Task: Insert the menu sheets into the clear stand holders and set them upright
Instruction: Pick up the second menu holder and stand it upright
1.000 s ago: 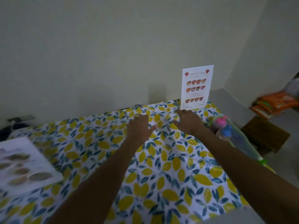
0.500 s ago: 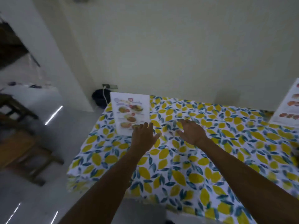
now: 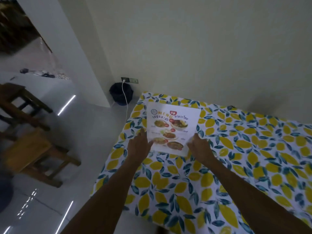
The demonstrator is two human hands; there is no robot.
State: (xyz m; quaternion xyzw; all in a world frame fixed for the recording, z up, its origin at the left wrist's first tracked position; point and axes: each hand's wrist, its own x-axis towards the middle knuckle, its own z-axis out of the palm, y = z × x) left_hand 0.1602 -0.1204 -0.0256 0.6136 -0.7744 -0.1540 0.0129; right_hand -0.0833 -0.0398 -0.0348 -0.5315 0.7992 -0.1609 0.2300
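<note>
A white menu sheet (image 3: 173, 129) printed with food photos lies flat on the lemon-patterned tablecloth (image 3: 219, 166), near the table's far left corner. My left hand (image 3: 139, 146) rests at the sheet's lower left edge, fingers together and pointing up along it. My right hand (image 3: 200, 146) is at the sheet's lower right corner, fingers touching the paper's edge. Whether either hand has pinched the sheet I cannot tell. No clear stand holder is in view.
The table's left edge drops to a white tiled floor. A dark bin (image 3: 120, 94) with a white cable (image 3: 125, 102) stands by the wall socket beyond the corner. Wooden stools (image 3: 33, 149) stand at the left. A pale wall backs the table.
My view has swung left, away from the upright menu at the right. Both hands have moved left and forward to the flat menu sheet's lower corners.
</note>
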